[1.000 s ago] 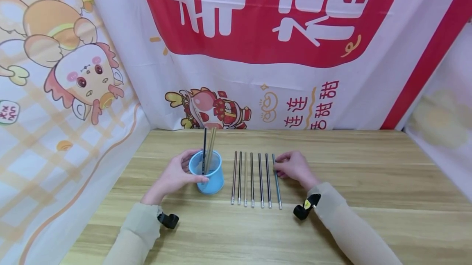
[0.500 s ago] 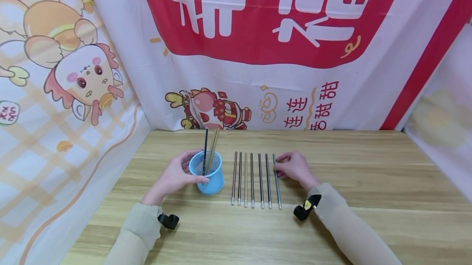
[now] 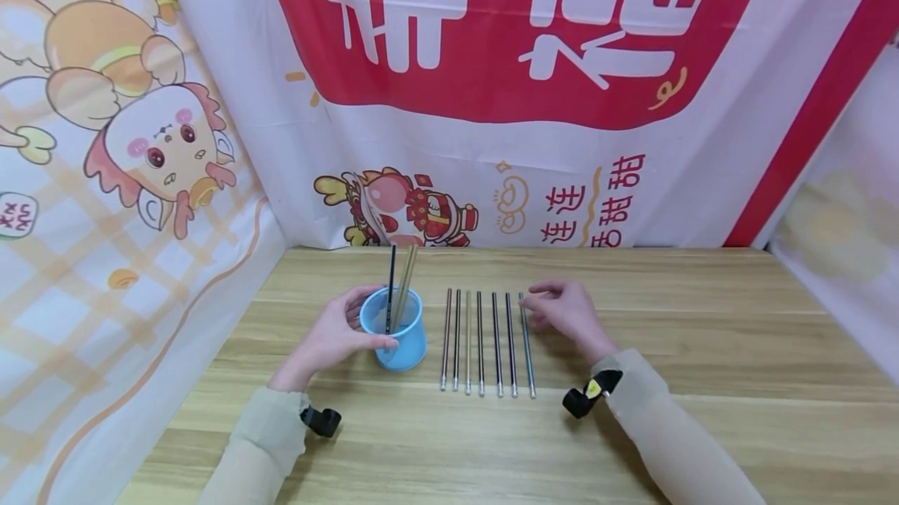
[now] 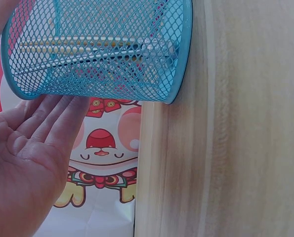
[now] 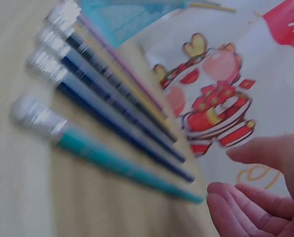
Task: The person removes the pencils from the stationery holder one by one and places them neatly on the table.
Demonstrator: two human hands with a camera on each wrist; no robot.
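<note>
In the head view my left hand [image 3: 333, 337] holds a light blue mesh pencil cup [image 3: 412, 347], thumb across its near side and fingers round the back. A black pencil [image 3: 391, 275] and two tan pencils [image 3: 404, 279] lean inside it. The left wrist view shows the cup's mesh wall [image 4: 112, 84] against the fingers. My right hand [image 3: 567, 311] is by the top end of a teal pencil [image 3: 527, 349], rightmost in a row on the table. In the right wrist view thumb and fingertips stand apart, with the fingertips right at that pencil's [image 5: 122, 168] tip.
Left of the teal pencil lie several parallel pencils, among them a dark one [image 3: 510, 345], a tan one [image 3: 468, 341] and a reddish one [image 3: 446, 341], eraser ends toward me. A printed cloth [image 3: 520, 146] hangs behind the wooden table [image 3: 702, 318].
My right hand has let go of the teal pencil and risen slightly away, its fingers loosening. The teal pencil's eraser end has shifted slightly left. The left hand and cup have stayed put.
</note>
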